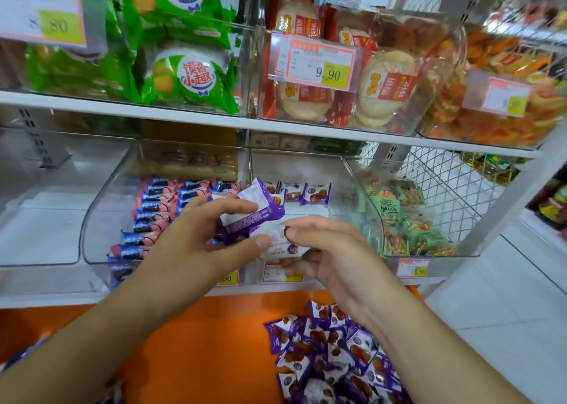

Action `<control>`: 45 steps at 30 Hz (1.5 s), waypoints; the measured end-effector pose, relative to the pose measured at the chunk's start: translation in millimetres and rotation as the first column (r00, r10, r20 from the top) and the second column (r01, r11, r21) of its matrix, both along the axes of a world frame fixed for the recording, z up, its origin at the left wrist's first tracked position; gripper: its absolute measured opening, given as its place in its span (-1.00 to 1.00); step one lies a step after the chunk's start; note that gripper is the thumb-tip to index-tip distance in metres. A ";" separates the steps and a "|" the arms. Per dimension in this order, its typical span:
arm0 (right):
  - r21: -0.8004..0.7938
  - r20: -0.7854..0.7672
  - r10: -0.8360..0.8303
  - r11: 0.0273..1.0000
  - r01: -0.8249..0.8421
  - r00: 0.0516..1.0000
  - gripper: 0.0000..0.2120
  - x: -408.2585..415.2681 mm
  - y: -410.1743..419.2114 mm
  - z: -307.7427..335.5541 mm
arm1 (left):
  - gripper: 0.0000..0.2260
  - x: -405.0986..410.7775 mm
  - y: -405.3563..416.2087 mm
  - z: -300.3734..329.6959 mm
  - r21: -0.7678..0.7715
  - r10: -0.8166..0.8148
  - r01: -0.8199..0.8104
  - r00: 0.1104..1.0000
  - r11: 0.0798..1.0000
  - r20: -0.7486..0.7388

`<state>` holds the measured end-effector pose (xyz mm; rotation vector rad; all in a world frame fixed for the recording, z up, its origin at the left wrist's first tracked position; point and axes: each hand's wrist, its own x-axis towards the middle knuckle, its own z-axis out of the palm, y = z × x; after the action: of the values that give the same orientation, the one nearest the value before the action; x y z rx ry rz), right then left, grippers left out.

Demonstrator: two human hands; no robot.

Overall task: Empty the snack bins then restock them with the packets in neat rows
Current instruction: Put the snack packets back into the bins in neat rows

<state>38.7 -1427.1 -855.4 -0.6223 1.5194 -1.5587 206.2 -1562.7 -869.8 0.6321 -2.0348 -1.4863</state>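
I see clear, glossy plastic bins [101, 219] catching glare along their curved fronts. The purple packets [331, 357] heaped on the smooth, matt orange ledge [199, 336] look like shiny foil-plastic film, crinkled at the seams. My hands hold more of them, their white undersides [245, 207] duller. The shelf [190, 118] is white painted metal, smooth. To the right I make out a white wire mesh basket [445, 189]. Price tags [319, 63] look like paper in glossy sleeves

"9.90" on red-bin price tag [316, 63], "80" on upper-left price tag [43, 17]
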 end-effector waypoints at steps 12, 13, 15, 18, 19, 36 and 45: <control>0.082 -0.363 0.018 0.997 0.013 0.932 -0.76 3.3 2.9 4.8 | -0.88 0.6 6.0 8.5 0.031 0.121 -0.121 0.993 0.992 0.011; 0.052 -0.460 0.030 0.999 -0.006 0.888 -0.85 2.4 3.0 2.5 | -0.86 0.2 6.0 7.5 0.066 0.141 -0.141 0.990 0.988 0.013; 0.014 -0.556 0.061 0.998 -0.064 0.829 -0.80 2.2 3.1 -2.3 | -0.85 -2.7 6.1 7.7 0.107 0.145 -0.146 0.989 0.984 0.015; -0.046 -0.581 0.047 0.995 -0.091 0.813 -0.59 1.5 1.3 -5.8 | -0.87 -9.8 8.0 10.2 0.102 0.142 -0.144 0.990 0.984 0.024; -0.060 -0.582 0.050 0.993 -0.104 0.812 -0.56 -0.1 0.8 -6.2 | -0.88 -11.0 7.8 9.4 0.085 0.144 -0.146 0.989 0.986 0.036; 0.352 -0.925 0.295 0.904 0.245 0.240 -0.70 -184.0 -140.9 -103.3 | -0.68 1.7 -47.7 -34.6 -0.058 0.258 -0.252 0.953 0.966 0.160; 0.240 -0.969 0.248 0.920 0.311 0.017 -0.62 -188.1 -164.6 -129.1 | -0.70 5.2 -51.4 -51.4 -0.076 0.281 -0.272 0.945 0.959 0.169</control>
<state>-149.4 -1591.7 -984.5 -1.7076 2.8329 -0.4734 211.4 -1614.1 -921.2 1.0167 -2.0082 -1.2462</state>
